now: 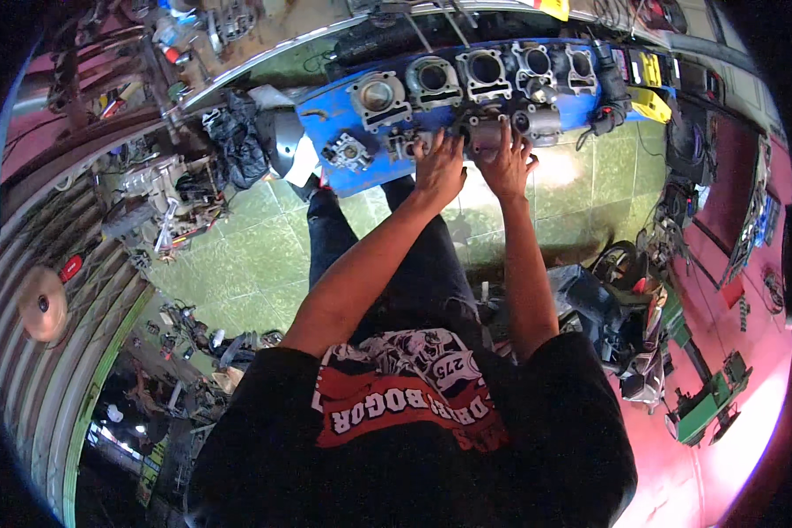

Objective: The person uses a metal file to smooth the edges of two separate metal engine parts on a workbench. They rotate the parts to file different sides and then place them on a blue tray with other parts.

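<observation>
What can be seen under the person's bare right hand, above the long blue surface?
Under the right hand is a rounded, grey-brown metal part on the blue surface. Its left portion is visible; whatever the hand covers cannot be seen.

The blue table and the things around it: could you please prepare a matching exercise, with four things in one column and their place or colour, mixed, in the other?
Column one
1. Right hand
2. Row of metal cylinder blocks
3. Crumpled bag
4. Round disc

Column two
A. Black, to the left of the blue table
B. Copper-coloured, at the far left of the picture
C. Fingers at a rounded metal part on the table's near side
D. Along the table's far side

Right pairs: 1-C, 2-D, 3-A, 4-B
</observation>
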Demonstrator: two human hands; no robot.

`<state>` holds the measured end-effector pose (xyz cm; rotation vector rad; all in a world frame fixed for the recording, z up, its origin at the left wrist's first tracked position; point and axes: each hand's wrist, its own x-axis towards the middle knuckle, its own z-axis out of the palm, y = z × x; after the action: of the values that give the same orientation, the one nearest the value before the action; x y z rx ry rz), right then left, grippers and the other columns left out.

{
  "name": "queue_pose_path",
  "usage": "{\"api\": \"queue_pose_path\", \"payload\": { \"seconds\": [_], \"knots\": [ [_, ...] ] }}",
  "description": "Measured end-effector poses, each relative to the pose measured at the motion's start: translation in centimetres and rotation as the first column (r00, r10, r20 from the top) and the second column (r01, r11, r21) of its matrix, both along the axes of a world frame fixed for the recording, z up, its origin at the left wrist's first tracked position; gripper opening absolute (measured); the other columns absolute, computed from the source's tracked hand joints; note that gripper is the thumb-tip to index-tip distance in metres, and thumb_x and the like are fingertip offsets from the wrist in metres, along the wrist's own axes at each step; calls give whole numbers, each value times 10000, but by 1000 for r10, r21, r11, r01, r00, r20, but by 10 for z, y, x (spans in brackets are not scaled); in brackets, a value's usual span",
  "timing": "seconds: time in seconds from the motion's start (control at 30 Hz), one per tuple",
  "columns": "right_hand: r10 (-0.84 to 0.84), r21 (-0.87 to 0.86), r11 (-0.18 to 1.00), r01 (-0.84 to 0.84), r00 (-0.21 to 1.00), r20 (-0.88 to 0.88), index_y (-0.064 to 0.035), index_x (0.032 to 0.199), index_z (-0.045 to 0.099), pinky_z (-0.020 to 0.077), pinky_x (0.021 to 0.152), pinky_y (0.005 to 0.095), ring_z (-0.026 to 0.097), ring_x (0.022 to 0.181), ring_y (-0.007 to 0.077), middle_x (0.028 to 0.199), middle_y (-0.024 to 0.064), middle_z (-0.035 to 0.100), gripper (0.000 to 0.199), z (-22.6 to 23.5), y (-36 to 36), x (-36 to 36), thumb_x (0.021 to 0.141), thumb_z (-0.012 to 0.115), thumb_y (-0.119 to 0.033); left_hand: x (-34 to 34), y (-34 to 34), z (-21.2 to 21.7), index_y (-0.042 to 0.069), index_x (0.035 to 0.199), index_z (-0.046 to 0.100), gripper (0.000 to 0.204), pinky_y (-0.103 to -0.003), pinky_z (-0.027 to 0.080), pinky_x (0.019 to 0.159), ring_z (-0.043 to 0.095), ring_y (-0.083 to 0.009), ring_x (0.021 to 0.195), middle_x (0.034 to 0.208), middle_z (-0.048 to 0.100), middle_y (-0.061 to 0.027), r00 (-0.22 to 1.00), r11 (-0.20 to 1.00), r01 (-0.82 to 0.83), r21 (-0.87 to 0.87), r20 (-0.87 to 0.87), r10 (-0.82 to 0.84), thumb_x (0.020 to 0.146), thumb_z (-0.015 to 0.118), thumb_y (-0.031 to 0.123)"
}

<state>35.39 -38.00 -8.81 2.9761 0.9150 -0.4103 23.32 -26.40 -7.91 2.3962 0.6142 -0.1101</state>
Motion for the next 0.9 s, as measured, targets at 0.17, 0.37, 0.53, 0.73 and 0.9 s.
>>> {"api": "queue_pose_path", "payload": {
  "seconds": [0.17,0.37,0.53,0.73,0.9],
  "knots": [
    [91,117,990,-75,987,-131,-266,1611,295,304,1003,692,416,1349,412,1496,86,508,1093,-18,-27,17,701,886,-404,30,-34,-18,-17,1334,543,636,-594,306,1013,468,-326,1322,1347,598,-173,987,991,-133,1,88,132,766,776,151],
    [144,23,990,-142,970,-197,-413,1595,289,313,1037,681,467,1300,371,1403,100,560,1069,-13,-27,30,720,873,-215,37,-44,-10,-61,1400,457,775,-577,302,1001,498,-342,1282,1282,628,-220,950,954,-294,-56,87,298,724,804,96],
    [169,62,985,-160,965,-199,-428,1563,360,297,1050,672,449,1324,374,1416,94,563,1022,-18,-35,35,724,843,-101,43,-39,-32,-12,1463,425,923,-560,277,1024,545,-309,1247,1243,653,-169,960,960,-277,-40,-52,275,696,901,180],
    [176,97,982,-162,971,-164,-376,1530,453,290,1070,627,454,1300,359,1358,79,593,963,-12,-34,32,708,761,21,39,-40,-27,-10,1461,426,903,-571,268,1038,539,-314,1258,1266,643,-161,962,959,-271,-82,25,273,710,890,178],
    [163,117,982,-147,975,-148,-390,1515,473,304,1049,611,471,1280,350,1355,71,602,944,-1,-36,28,712,784,-1,32,-40,-21,0,1458,439,869,-585,259,1038,516,-305,1299,1310,631,-154,970,964,-240,-113,16,243,722,874,160]
  ]
}}
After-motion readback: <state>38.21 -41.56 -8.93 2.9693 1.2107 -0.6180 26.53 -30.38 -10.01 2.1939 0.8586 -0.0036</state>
